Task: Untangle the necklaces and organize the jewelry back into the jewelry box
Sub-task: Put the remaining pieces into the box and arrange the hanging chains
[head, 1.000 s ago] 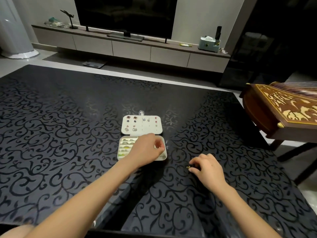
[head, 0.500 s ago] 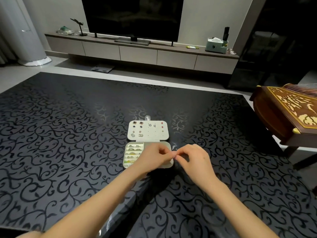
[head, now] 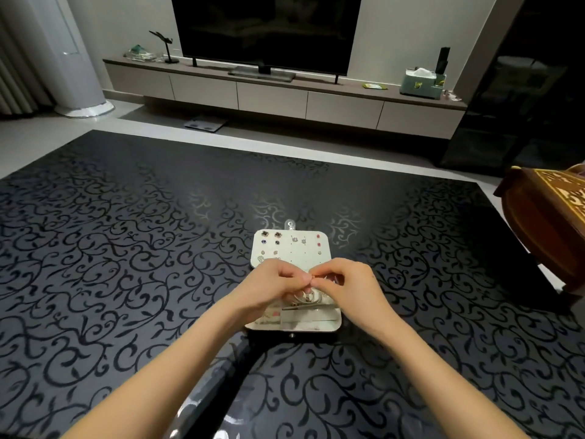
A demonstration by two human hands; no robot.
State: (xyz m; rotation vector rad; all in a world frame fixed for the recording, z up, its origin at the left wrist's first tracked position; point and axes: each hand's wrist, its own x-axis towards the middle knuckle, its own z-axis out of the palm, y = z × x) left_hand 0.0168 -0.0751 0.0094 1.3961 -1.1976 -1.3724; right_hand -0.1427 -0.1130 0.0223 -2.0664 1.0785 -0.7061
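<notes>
A small cream jewelry box (head: 316, 325) lies open on the black patterned table (head: 126, 264). Its lid panel (head: 304, 253) lies flat behind it and carries several stud earrings. My left hand (head: 272, 288) and my right hand (head: 354, 285) meet just above the box's tray. Between their fingertips they pinch a tiny gold-coloured jewelry piece (head: 312, 278); it is too small to tell what it is. A thin chain (head: 311, 297) lies coiled in the tray under the hands. The tray's left compartments are mostly hidden by my left hand.
A carved wooden instrument (head: 547, 223) stands off the table's right edge. Beyond the table's far edge are a low TV cabinet (head: 285, 96) with a television (head: 266, 30) and a tissue box (head: 422, 83).
My right hand came off the table at the right with a small piece and joined my left hand over the box. Both hands now pinch the piece together. The camera has tilted up slightly.
</notes>
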